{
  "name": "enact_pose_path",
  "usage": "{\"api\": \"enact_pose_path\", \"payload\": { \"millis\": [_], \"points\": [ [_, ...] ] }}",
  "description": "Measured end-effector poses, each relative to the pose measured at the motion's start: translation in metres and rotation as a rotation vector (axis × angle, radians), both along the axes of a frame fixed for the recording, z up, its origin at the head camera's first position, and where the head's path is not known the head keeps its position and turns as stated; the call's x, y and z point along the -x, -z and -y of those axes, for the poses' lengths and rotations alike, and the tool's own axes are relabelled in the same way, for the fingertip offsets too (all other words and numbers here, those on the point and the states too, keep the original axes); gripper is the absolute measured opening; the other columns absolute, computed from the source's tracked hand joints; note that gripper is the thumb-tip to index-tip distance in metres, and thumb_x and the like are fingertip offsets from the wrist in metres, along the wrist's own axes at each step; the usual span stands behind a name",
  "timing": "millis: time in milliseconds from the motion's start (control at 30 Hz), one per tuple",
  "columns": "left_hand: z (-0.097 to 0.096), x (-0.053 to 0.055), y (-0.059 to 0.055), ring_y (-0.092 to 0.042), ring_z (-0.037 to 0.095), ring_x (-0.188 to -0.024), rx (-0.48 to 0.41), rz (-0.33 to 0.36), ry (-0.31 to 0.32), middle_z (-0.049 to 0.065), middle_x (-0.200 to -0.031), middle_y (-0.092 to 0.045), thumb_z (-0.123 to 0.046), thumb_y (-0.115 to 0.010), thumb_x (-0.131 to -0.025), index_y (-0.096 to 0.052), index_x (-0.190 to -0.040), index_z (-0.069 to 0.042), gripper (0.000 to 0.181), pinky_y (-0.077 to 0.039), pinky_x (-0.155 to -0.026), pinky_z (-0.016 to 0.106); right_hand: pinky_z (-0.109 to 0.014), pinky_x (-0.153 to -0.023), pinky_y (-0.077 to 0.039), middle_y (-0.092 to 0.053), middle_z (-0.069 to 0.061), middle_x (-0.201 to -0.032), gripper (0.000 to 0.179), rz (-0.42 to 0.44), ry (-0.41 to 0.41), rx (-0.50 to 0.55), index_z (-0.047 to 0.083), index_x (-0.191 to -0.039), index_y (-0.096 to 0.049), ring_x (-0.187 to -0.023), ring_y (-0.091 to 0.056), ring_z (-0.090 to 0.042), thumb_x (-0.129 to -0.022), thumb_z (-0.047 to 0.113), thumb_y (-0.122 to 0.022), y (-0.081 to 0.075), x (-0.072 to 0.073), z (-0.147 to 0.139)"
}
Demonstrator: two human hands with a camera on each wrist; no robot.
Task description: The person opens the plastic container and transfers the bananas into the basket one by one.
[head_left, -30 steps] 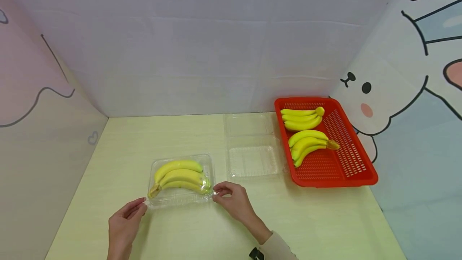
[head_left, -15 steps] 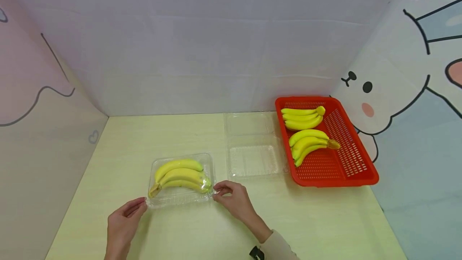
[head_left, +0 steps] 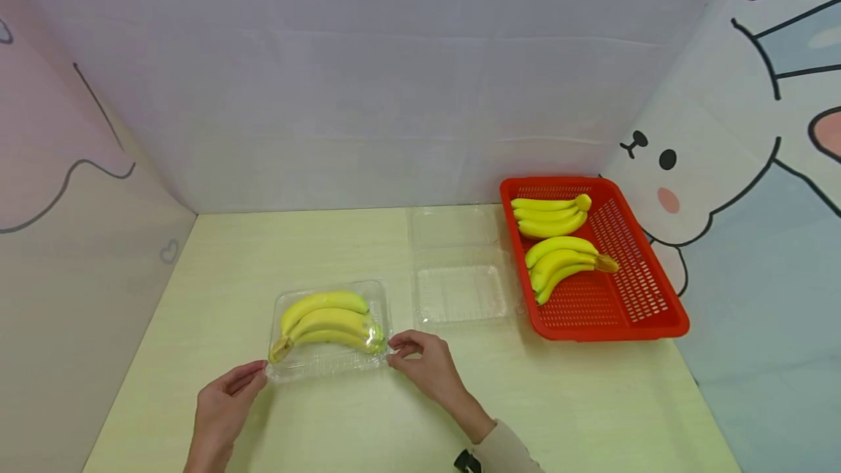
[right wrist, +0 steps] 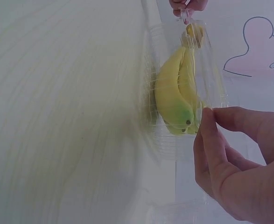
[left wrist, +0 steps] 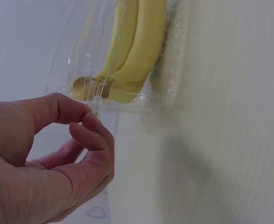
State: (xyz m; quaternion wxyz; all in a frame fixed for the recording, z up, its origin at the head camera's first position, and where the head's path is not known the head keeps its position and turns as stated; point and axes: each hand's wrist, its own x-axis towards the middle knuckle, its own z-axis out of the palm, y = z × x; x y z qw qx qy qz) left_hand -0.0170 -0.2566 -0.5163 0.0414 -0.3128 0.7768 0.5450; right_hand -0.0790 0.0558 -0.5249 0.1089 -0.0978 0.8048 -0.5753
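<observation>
A clear plastic clamshell box (head_left: 309,367) lies on the table with its lid down over a bunch of bananas (head_left: 328,321). My left hand (head_left: 226,404) pinches the rim at the box's near left corner between thumb and fingers. At the near right corner my right hand (head_left: 427,367) pinches the rim in the same way. In the left wrist view the brown stem end of the bananas (left wrist: 141,42) shows through the plastic, close to the left fingertips. The right wrist view has the greenish tips of the bananas (right wrist: 172,91) beside the right hand (right wrist: 239,154).
A second clear clamshell box (head_left: 460,294) lies opened out to the right of the first. Beyond it stands a red plastic basket (head_left: 644,331) holding two more banana bunches (head_left: 558,265). White fabric walls (head_left: 368,93) enclose the pale table (head_left: 525,400) at the back and sides.
</observation>
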Motion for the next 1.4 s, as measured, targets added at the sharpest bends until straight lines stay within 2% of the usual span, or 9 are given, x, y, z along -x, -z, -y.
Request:
{"api": "enact_pose_path", "payload": {
  "millis": [200,500,733,867,1033,1400],
  "points": [
    [0.005,0.002,0.001,-0.063,-0.007,-0.086,-0.019,0.012,0.065,0.004,-0.112,-0.075,-0.014,-0.072,-0.097,-0.062,-0.133,0.009,0.043,-0.056,-0.076,0.019,-0.024,-0.075,-0.057,-0.075,-0.007,-0.096,0.018,-0.003,0.003,0.002,0.001,-0.103,-0.075,-0.080,-0.070,-0.013,-0.087,0.006,-0.081,0.000,0.001,0.000],
    [0.013,0.005,0.004,-0.062,0.004,-0.087,-0.055,0.064,0.132,-0.001,-0.107,-0.073,-0.012,-0.068,-0.099,-0.061,-0.132,0.008,0.039,-0.055,-0.074,0.023,-0.031,-0.079,-0.058,-0.075,-0.008,-0.095,0.018,-0.018,0.012,-0.004,0.001,-0.103,-0.076,-0.080,-0.071,-0.013,-0.087,0.006,-0.081,0.001,0.001,0.001],
    [0.012,0.007,0.003,-0.063,0.009,-0.087,-0.039,0.094,0.128,-0.003,-0.103,-0.074,-0.017,-0.070,-0.098,-0.065,-0.127,0.005,0.037,-0.054,-0.072,0.024,-0.034,-0.080,-0.059,-0.076,-0.010,-0.096,0.018,-0.038,0.009,-0.011,0.001,-0.102,-0.076,-0.079,-0.071,-0.013,-0.086,0.005,-0.081,0.002,0.001,0.000],
    [0.012,0.006,0.002,-0.066,0.005,-0.087,-0.065,0.092,0.127,-0.004,-0.102,-0.074,-0.020,-0.075,-0.096,-0.065,-0.128,0.006,0.042,-0.056,-0.076,0.022,-0.029,-0.078,-0.058,-0.075,-0.010,-0.096,0.018,-0.029,0.009,-0.016,0.000,-0.103,-0.076,-0.079,-0.070,-0.013,-0.087,0.006,-0.081,0.002,0.003,0.000],
    [0.013,0.004,-0.001,-0.067,-0.001,-0.087,-0.082,0.078,0.144,-0.001,-0.106,-0.075,-0.022,-0.080,-0.092,-0.063,-0.131,0.007,0.051,-0.056,-0.080,0.018,-0.030,-0.079,-0.058,-0.075,-0.009,-0.095,0.018,-0.036,0.008,-0.016,0.000,-0.102,-0.076,-0.078,-0.070,-0.013,-0.086,0.006,-0.081,0.004,0.003,0.000],
    [0.012,0.006,-0.006,-0.069,0.002,-0.085,-0.069,0.067,0.142,0.001,-0.104,-0.077,-0.015,-0.075,-0.095,-0.063,-0.129,0.010,0.043,-0.056,-0.077,0.020,-0.030,-0.079,-0.057,-0.075,-0.010,-0.095,0.018,-0.032,0.003,-0.020,-0.001,-0.102,-0.075,-0.079,-0.070,-0.013,-0.086,0.005,-0.081,0.003,0.002,-0.001]
  ]
}}
